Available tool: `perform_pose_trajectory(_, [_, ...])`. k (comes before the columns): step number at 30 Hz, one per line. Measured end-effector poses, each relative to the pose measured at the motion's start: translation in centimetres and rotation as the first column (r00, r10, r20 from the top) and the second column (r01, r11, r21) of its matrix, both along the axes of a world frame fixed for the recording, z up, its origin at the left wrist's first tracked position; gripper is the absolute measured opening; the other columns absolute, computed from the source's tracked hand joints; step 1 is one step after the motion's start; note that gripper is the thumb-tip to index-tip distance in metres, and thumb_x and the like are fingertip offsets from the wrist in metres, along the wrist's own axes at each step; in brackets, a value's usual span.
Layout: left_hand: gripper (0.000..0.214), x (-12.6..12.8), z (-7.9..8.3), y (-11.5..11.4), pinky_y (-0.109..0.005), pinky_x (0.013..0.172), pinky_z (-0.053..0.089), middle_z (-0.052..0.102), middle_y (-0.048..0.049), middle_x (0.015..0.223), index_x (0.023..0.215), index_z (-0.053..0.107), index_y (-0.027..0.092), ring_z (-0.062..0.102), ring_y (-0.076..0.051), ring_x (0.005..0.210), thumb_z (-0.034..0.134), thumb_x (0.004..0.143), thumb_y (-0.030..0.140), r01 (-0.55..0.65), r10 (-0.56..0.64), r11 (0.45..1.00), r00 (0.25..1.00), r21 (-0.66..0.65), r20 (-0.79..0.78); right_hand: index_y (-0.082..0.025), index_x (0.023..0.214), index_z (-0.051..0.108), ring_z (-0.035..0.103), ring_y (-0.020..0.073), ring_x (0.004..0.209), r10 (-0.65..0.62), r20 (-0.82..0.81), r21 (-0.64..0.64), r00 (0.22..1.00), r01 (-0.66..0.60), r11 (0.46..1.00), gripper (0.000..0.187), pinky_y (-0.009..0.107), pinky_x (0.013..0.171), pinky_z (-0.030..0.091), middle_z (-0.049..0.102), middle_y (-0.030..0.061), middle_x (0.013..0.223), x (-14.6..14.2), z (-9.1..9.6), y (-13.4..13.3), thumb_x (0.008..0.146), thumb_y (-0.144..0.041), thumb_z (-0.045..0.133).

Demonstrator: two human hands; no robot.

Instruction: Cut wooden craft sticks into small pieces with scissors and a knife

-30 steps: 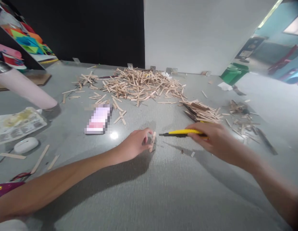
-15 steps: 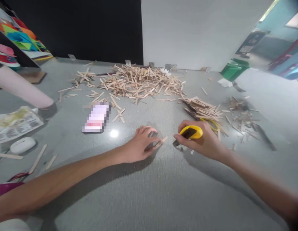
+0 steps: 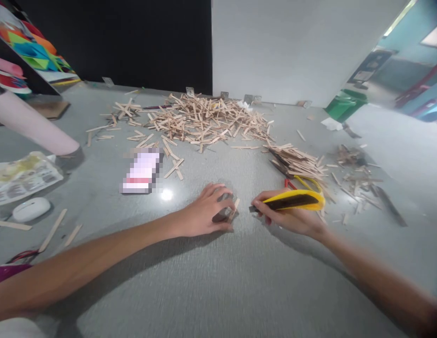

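Note:
My left hand (image 3: 213, 211) rests on the grey table with curved fingers apart. Its thumb and index finger lie either side of a short piece of wooden stick (image 3: 234, 210), which leans or lies at a slant near their tips; contact is hard to make out. My right hand (image 3: 285, 216) is closed round a yellow and black utility knife (image 3: 296, 201). The knife's dark tip points left, a short way from the stick. Behind the right hand, a bundle of thin wooden sticks (image 3: 299, 159) lies beside a yellow loop-shaped handle (image 3: 312, 182) and a small red part (image 3: 288, 183).
A heap of wooden sticks (image 3: 204, 117) spreads along the back. A phone (image 3: 143, 171), a white earbud case (image 3: 31, 209), a plastic packet (image 3: 26, 176) and a pink bottle (image 3: 35, 124) occupy the left. Wood scraps (image 3: 359, 178) and a green bin (image 3: 345, 104) are at right.
My right hand has turned the knife, so its handle now lies flatter and points right. The left thumb and index finger have parted, and the stick piece stands steeper between them.

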State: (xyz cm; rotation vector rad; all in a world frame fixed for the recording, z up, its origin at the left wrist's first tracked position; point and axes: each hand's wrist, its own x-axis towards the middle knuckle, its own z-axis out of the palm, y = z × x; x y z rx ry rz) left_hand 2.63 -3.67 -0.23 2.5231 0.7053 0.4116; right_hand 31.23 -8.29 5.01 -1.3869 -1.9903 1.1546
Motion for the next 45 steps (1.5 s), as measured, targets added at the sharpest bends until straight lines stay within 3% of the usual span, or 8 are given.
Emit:
perform_pose_trajectory(4, [0.058, 0.1, -0.6, 0.3, -0.072, 0.132, 0.011, 0.064, -0.0137, 0.144, 0.14, 0.063, 0.028, 0.041, -0.04, 0.154, 0.067, 0.098, 0.069, -0.049, 0.048, 0.999, 0.997, 0.013, 0.066, -0.02, 0.097, 0.07, 0.069, 0.0158, 0.052, -0.103, -0.289, -0.176, 0.952, 0.053, 0.983, 0.046, 0.024, 0.042, 0.048, 0.073, 0.0038, 0.076, -1.5, -0.8, 0.1, 0.099, -0.066, 0.066])
perform_pose_trajectory(7, [0.075, 0.2, -1.0, 0.4, -0.079, 0.129, 0.001, 0.059, -0.0151, 0.154, 0.153, 0.057, 0.03, 0.033, -0.045, 0.159, 0.068, 0.094, 0.075, -0.075, 0.073, 0.997, 0.997, 0.035, 0.038, -0.02, 0.106, 0.074, 0.069, 0.0166, 0.053, -0.078, -0.363, -0.145, 0.929, 0.026, 0.989, 0.038, 0.024, 0.045, 0.05, 0.072, 0.0008, 0.069, -2.1, -1.5, 0.2, 0.094, -0.056, 0.079])
perform_pose_trajectory(13, [0.074, 0.2, -0.9, 0.4, -0.078, 0.13, -0.002, 0.052, -0.0135, 0.16, 0.147, 0.065, 0.032, 0.032, -0.047, 0.16, 0.084, 0.083, 0.064, -0.043, 0.044, 0.999, 0.999, -0.008, 0.003, -0.019, 0.085, 0.073, 0.057, 0.012, 0.051, -0.071, -0.143, 0.171, 0.987, 0.096, 0.981, 0.029, 0.025, 0.052, 0.046, 0.067, -0.001, 0.061, -2.6, -2.8, -0.3, 0.102, -0.043, 0.07])
perform_pose_trajectory(19, [0.071, 0.0, -0.7, 0.4, -0.075, 0.132, 0.001, 0.05, -0.0148, 0.158, 0.146, 0.062, 0.03, 0.033, -0.046, 0.159, 0.083, 0.083, 0.054, -0.005, 0.004, 1.0, 1.0, 0.03, 0.017, -0.02, 0.082, 0.071, 0.054, 0.0129, 0.051, -0.028, -0.071, 0.187, 0.997, 0.041, 0.981, 0.033, 0.027, 0.056, 0.043, 0.063, -0.0022, 0.059, -3.3, -2.9, -0.6, 0.104, -0.044, 0.065])
perform_pose_trajectory(25, [0.068, 0.2, -0.5, 0.3, -0.079, 0.13, 0.001, 0.051, -0.0144, 0.156, 0.153, 0.059, 0.034, 0.033, -0.045, 0.159, 0.073, 0.094, 0.066, -0.012, 0.013, 0.999, 1.0, 0.034, -0.021, -0.02, 0.088, 0.073, 0.057, 0.0142, 0.054, -0.012, -0.094, 0.122, 0.995, 0.023, 0.992, 0.032, 0.029, 0.057, 0.045, 0.066, -0.0014, 0.061, -3.2, -2.8, -0.4, 0.105, -0.044, 0.064])
perform_pose_trajectory(38, [0.067, 0.2, -0.7, 0.4, -0.075, 0.133, 0.006, 0.052, -0.009, 0.157, 0.153, 0.062, 0.043, 0.03, -0.045, 0.161, 0.08, 0.091, 0.059, -0.009, 0.009, 0.999, 1.0, 0.04, 0.0, -0.022, 0.095, 0.076, 0.06, 0.0165, 0.056, 0.02, -0.118, 0.132, 0.993, -0.004, 0.991, 0.027, 0.033, 0.062, 0.049, 0.07, 0.0001, 0.066, -2.9, -3.6, -0.3, 0.106, -0.044, 0.064])
perform_pose_trajectory(41, [0.068, 0.1, -0.8, 0.5, -0.074, 0.133, 0.007, 0.043, -0.0063, 0.17, 0.157, 0.058, 0.045, 0.017, -0.045, 0.166, 0.078, 0.093, 0.061, 0.003, -0.003, 1.0, 1.0, 0.018, -0.005, -0.022, 0.096, 0.076, 0.066, 0.0176, 0.067, 0.065, -0.103, 0.208, 0.993, -0.042, 0.977, 0.025, 0.033, 0.07, 0.051, 0.077, 0.0032, 0.082, -2.9, -3.8, -0.3, 0.107, -0.041, 0.063])
perform_pose_trajectory(45, [0.072, 0.2, -0.5, 0.7, -0.072, 0.133, 0.011, 0.026, -0.0042, 0.181, 0.162, 0.05, 0.046, 0.011, -0.043, 0.169, 0.072, 0.097, 0.067, 0.038, -0.04, 0.999, 0.998, -0.036, -0.047, -0.021, 0.09, 0.071, 0.06, 0.0169, 0.066, 0.101, -0.085, 0.221, 0.991, -0.08, 0.972, 0.032, 0.033, 0.068, 0.049, 0.071, 0.0025, 0.078, -3.1, -3.8, -0.1, 0.11, -0.042, 0.057])
